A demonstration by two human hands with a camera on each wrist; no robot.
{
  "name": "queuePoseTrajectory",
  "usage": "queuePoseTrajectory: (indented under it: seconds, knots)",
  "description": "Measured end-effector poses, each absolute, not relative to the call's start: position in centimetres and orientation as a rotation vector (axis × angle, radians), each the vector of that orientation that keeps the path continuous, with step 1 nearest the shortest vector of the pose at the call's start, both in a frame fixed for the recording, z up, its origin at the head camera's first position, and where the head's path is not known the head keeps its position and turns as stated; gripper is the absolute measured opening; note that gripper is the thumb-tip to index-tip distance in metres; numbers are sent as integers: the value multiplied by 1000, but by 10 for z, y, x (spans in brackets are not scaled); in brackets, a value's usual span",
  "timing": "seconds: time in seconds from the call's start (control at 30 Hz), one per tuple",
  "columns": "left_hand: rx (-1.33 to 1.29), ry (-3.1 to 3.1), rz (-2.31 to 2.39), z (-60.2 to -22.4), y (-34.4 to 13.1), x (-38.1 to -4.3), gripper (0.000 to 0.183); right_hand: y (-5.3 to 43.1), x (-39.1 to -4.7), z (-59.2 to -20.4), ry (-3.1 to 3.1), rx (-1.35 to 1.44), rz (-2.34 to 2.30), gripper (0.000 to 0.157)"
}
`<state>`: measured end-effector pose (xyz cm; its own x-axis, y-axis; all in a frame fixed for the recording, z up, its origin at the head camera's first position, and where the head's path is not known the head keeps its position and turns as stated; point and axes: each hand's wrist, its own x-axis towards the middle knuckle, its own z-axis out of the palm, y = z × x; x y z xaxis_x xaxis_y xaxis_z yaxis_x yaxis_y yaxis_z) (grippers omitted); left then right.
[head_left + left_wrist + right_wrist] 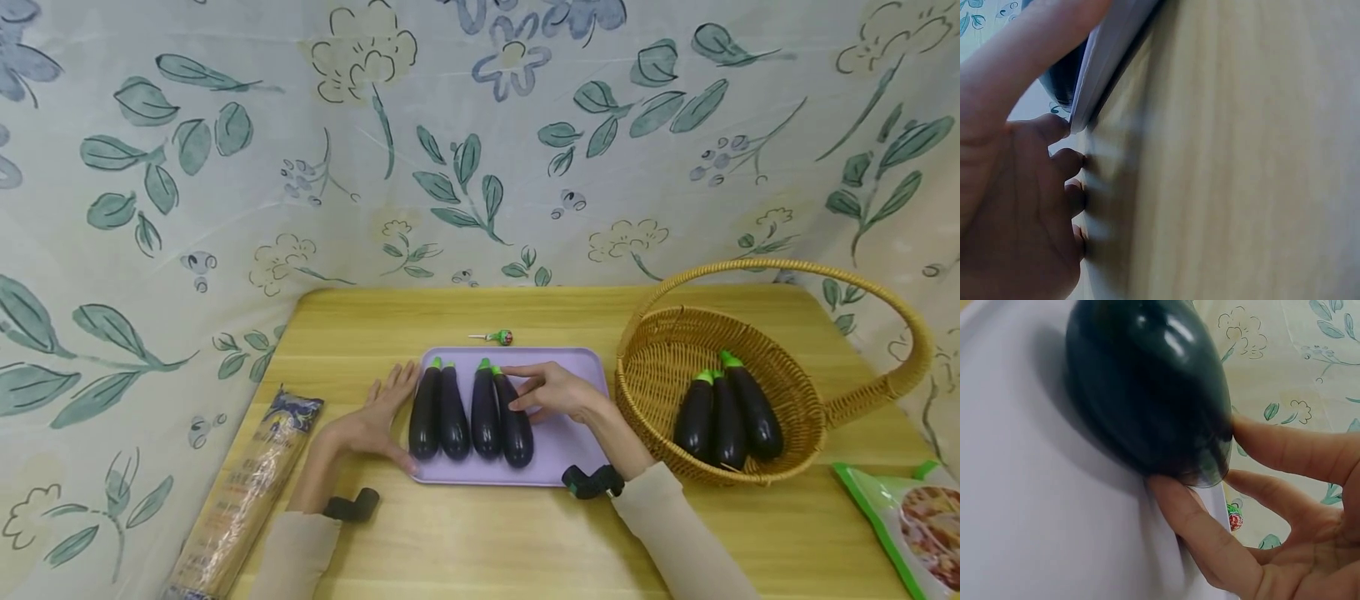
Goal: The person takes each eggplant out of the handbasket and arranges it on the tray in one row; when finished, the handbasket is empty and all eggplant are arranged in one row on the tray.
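Observation:
Four dark purple eggplants lie side by side on a lilac tray (566,450). My right hand (558,390) grips the rightmost eggplant (516,433), its fingers near the green stem end. Up close in the right wrist view, thumb and fingers bracket the glossy eggplant (1141,381). My left hand (375,421) spreads along the tray's left edge, thumb at the near left corner and fingers by the far end of the leftmost eggplant (425,417). The left wrist view has the left hand (1016,200) with its fingertips down at the table beside the tray's rim (1094,75).
Right of the tray stands a wicker basket (637,400) with a tall handle, holding three eggplants (729,417). A wrapped lollipop (501,337) lies behind the tray. A long noodle packet (243,492) is at the left, a green-edged food bag (907,517) at the right.

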<state>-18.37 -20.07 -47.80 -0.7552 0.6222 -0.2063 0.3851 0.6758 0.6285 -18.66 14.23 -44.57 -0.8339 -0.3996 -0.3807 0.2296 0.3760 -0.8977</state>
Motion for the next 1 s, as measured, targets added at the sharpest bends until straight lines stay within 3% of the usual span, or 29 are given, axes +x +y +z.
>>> queuePoseTrajectory:
  seconds: [0.63,1.0]
  knots:
    - [780,2482,802,-474,-197,-184,156,156,-182,-430,2134,-250,-1422,68]
    - [771,2474,808,-474,-195,-183,156,207,-146,-368,2206,-536,-1292,59]
